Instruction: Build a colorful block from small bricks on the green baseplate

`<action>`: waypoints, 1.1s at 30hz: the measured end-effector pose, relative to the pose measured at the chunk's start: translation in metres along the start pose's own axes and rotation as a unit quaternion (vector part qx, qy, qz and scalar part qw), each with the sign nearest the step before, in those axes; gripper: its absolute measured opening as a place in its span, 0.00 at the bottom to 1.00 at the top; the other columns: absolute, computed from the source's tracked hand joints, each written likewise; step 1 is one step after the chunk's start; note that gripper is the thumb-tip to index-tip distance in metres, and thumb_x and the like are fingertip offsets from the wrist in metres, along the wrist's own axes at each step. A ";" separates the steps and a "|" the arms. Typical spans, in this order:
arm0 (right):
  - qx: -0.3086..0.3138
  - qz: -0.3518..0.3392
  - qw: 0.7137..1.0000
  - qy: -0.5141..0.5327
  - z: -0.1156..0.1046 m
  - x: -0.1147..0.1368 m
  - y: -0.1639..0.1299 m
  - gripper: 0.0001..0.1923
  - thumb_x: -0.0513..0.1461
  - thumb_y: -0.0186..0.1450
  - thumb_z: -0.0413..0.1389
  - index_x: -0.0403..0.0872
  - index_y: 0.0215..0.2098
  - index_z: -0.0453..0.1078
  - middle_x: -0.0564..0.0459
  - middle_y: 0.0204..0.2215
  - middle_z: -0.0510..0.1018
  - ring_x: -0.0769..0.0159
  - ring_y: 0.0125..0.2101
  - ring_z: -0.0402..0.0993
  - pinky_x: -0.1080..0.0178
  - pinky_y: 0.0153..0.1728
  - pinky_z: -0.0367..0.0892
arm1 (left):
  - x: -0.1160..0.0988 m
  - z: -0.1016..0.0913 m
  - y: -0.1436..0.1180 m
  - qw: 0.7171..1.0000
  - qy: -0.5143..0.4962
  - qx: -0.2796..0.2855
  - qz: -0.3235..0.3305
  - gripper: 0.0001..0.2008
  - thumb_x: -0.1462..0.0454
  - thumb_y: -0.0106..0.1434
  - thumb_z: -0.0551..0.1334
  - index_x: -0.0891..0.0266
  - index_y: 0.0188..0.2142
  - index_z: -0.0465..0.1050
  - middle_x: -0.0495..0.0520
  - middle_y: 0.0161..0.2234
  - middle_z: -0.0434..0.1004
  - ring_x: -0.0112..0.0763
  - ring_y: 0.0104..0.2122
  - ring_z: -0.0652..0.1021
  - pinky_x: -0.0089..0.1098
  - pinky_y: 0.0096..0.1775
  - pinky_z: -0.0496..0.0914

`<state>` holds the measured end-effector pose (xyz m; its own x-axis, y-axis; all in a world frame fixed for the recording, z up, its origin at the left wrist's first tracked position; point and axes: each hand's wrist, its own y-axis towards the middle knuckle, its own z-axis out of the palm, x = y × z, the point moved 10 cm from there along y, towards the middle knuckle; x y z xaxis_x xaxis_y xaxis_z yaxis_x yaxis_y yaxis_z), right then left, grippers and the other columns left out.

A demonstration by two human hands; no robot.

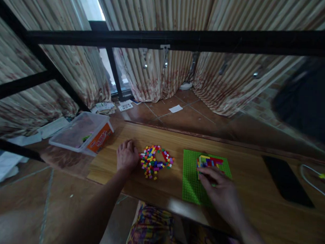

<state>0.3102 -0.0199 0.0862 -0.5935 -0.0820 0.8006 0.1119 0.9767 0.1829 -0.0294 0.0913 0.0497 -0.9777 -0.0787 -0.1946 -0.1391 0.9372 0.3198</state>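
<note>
Left hand point(127, 155): flat on the wooden table point(256, 189), grasping nothing, beside the loose multicoloured plastic bricks point(155, 161).
Right hand point(221, 190): fingers grasping the small multicoloured brick build point(208, 161) on the green baseplate point(191, 180).

Dim; daylight through window point(89, 5); right edge blurred, wide-angle edge distortion.

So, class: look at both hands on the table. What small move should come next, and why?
Probably the left hand should pick one brick from the loose pile. It rests flat on the table right beside that pile, holding nothing that shows, while the right hand has its fingers at the brick stack on the green baseplate.
</note>
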 end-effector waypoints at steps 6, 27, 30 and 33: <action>0.103 -0.065 0.992 -0.019 0.095 0.031 -0.008 0.11 0.37 0.64 0.51 0.50 0.39 0.76 0.51 0.36 0.80 0.63 0.36 0.77 0.61 0.39 0.70 | 0.002 0.002 -0.002 1.000 -0.016 0.003 -0.008 0.18 0.63 0.65 0.52 0.64 0.52 0.69 0.62 0.53 0.72 0.47 0.51 0.70 0.44 0.53 0.64; 0.179 -0.136 0.966 -0.126 0.132 0.037 0.042 0.08 0.37 0.64 0.54 0.49 0.37 0.76 0.52 0.35 0.76 0.64 0.34 0.74 0.62 0.38 0.66 | 0.002 0.005 -0.003 0.999 -0.029 0.025 -0.023 0.19 0.62 0.65 0.52 0.64 0.53 0.69 0.61 0.54 0.71 0.47 0.52 0.69 0.44 0.54 0.63; 0.169 -0.126 0.968 -0.137 0.125 0.034 0.045 0.09 0.35 0.64 0.53 0.49 0.38 0.76 0.52 0.36 0.76 0.64 0.35 0.75 0.62 0.38 0.66 | 0.002 0.004 -0.003 0.999 -0.028 0.024 -0.022 0.19 0.62 0.65 0.52 0.65 0.53 0.68 0.61 0.54 0.71 0.47 0.52 0.69 0.44 0.54 0.63; 0.167 -0.133 0.968 -0.134 0.130 0.043 0.045 0.10 0.35 0.65 0.52 0.49 0.38 0.76 0.52 0.36 0.76 0.63 0.37 0.75 0.61 0.40 0.66 | 0.002 0.004 -0.003 0.999 -0.030 0.025 -0.021 0.19 0.62 0.66 0.51 0.64 0.53 0.68 0.61 0.54 0.71 0.47 0.53 0.69 0.44 0.54 0.62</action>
<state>0.1861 0.0462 0.0545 -0.7560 -0.3288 0.5661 -0.3106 0.9413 0.1320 -0.0300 0.0894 0.0445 -0.9598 -0.1000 -0.2622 -0.1710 0.9493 0.2639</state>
